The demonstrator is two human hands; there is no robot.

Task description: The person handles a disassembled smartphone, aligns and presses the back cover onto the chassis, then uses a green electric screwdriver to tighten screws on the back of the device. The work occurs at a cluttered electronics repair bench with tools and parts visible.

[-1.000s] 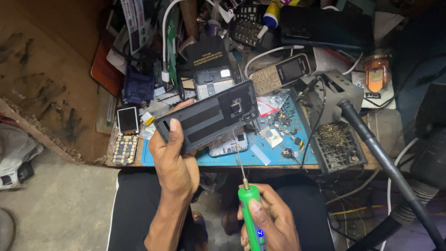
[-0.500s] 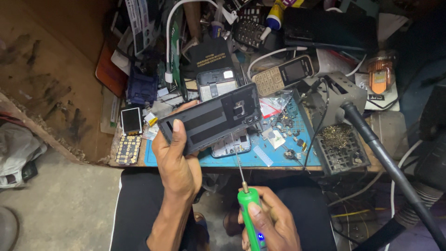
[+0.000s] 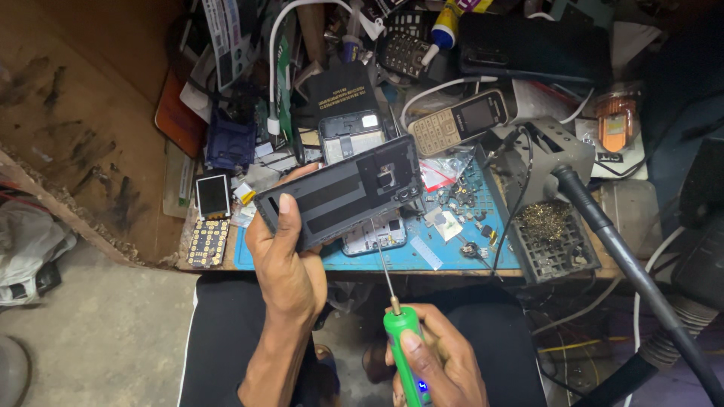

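My left hand (image 3: 285, 260) grips a dark phone back cover (image 3: 343, 192) by its left end and holds it tilted over the blue work mat (image 3: 460, 249). Its inner side, with a camera cut-out at the right end, faces up. My right hand (image 3: 441, 362) is closed around a green electric screwdriver (image 3: 403, 343) held low over my lap. The thin bit of the screwdriver (image 3: 382, 267) points up, its tip close under the cover's lower edge. An opened phone body (image 3: 375, 235) lies on the mat beneath the cover.
The bench is crowded: a keypad phone (image 3: 460, 119), a small screen (image 3: 213, 194) above a bare keypad board (image 3: 205, 243), a solder-tip holder with brass wool (image 3: 550, 237), cables, a black hose (image 3: 626, 249) at right, loose screws on the mat.
The screwdriver has risen a little, its bit nearer the cover's lower edge. My left hand still holds the cover in much the same place.
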